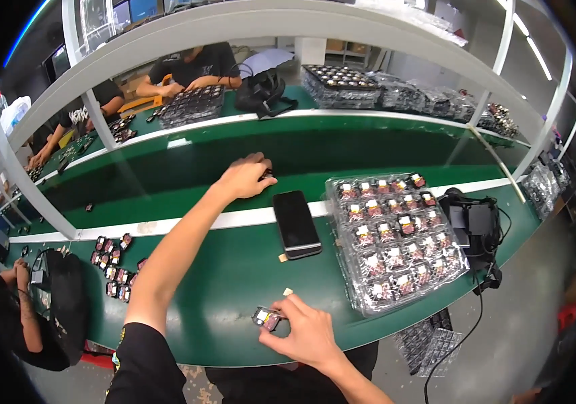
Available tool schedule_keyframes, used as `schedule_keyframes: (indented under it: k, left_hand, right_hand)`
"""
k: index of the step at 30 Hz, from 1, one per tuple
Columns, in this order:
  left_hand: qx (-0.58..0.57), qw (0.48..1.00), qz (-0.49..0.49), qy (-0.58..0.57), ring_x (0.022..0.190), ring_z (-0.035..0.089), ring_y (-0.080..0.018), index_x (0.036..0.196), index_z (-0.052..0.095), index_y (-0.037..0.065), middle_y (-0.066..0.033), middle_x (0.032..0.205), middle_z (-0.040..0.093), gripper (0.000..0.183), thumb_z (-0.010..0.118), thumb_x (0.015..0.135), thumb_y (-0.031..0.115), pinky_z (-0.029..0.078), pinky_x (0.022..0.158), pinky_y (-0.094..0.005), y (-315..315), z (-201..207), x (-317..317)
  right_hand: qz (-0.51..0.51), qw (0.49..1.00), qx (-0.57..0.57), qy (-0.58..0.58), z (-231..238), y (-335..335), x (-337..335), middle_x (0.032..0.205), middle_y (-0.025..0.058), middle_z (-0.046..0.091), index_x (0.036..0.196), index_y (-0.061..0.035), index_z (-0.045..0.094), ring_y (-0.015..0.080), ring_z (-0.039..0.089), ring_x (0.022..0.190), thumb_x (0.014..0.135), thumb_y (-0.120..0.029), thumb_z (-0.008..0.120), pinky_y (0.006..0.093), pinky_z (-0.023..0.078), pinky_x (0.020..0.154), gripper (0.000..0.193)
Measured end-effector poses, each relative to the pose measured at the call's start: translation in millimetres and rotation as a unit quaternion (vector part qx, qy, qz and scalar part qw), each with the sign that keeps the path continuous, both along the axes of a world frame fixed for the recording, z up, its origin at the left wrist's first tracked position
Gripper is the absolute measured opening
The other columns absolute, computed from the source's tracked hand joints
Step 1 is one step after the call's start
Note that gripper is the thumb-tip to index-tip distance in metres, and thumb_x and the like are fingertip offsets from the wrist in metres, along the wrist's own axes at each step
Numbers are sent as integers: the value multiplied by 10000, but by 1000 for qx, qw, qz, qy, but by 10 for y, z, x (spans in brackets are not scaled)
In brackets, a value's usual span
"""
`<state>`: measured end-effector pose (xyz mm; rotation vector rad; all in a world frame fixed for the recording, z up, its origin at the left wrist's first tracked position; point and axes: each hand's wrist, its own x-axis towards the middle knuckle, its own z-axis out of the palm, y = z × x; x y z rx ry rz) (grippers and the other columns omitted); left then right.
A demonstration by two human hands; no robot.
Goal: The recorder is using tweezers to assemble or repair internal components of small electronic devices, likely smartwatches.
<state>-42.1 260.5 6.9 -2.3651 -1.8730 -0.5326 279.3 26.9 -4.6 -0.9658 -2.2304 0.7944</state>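
My left hand [242,178] reaches far forward over the green sunken strip beyond the white ledge. Its fingers curl round a small dark part [267,174], mostly hidden by the hand. Close to the bench's front edge, my right hand [307,331] pinches a small square electronic module [266,318] with a black frame, a white patch and a reddish area. A black smartphone [297,225] lies on the bench between my hands. To its right, a clear plastic tray [339,252] carries rows of similar modules, some sitting on top.
Several loose modules [114,266] lie left of my left arm. Black straps with a cabled box [480,222] sit right of the tray. A grey rail [288,35] arches overhead. Across the strip, a person [197,67] works at stacked trays; another person [25,303] sits at left.
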Motion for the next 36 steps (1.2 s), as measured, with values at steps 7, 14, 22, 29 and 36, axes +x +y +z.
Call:
schedule_keyframes:
  k: [7, 14, 22, 29, 36]
  left_hand:
    - [-54, 990, 128, -2, 1017, 701, -403, 1046, 641, 78, -168, 1051, 666, 282, 687, 860, 286, 569, 875, -531, -906, 149, -553]
    - [-71, 993, 77, -60, 875, 695, -389, 979, 622, 47, -159, 983, 674, 219, 705, 839, 195, 554, 800, -510, -1605, 288, -624]
    - [-147, 973, 98, -147, 879, 750, -294, 1027, 697, -6, -151, 918, 746, 149, 680, 897, 64, 581, 790, -394, -2585, 365, -626]
    - [-35, 994, 93, -50, 1103, 683, -366, 1049, 719, 24, -137, 1151, 702, 190, 685, 872, 87, 553, 967, -465, -2852, 328, -598]
    - [-67, 986, -85, -128, 1032, 689, -297, 1246, 778, 73, -91, 1190, 709, 605, 974, 772, 394, 527, 903, -417, -2992, 293, 707]
  right_hand:
    - [32, 999, 2, 37, -69, 56, -36, 1054, 77, 714, 1094, -84, 736, 345, 744, 712, 815, -380, 882, 480, 585, 615, 432]
    - [23, 998, 1, 50, -110, 40, -17, 990, 59, 731, 1046, -85, 762, 300, 721, 644, 780, -337, 922, 426, 535, 563, 400]
    - [37, 998, 22, 35, -41, 39, -20, 916, 27, 705, 1080, -82, 781, 267, 689, 602, 797, -286, 912, 410, 509, 535, 372]
    - [34, 996, -26, 77, 55, 55, -49, 884, 51, 674, 1165, -60, 780, 212, 680, 655, 839, -275, 948, 367, 513, 574, 426]
    - [16, 985, -85, 150, 27, 119, 23, 832, 84, 557, 1254, 60, 736, 147, 471, 626, 1080, -14, 664, 339, 390, 565, 202]
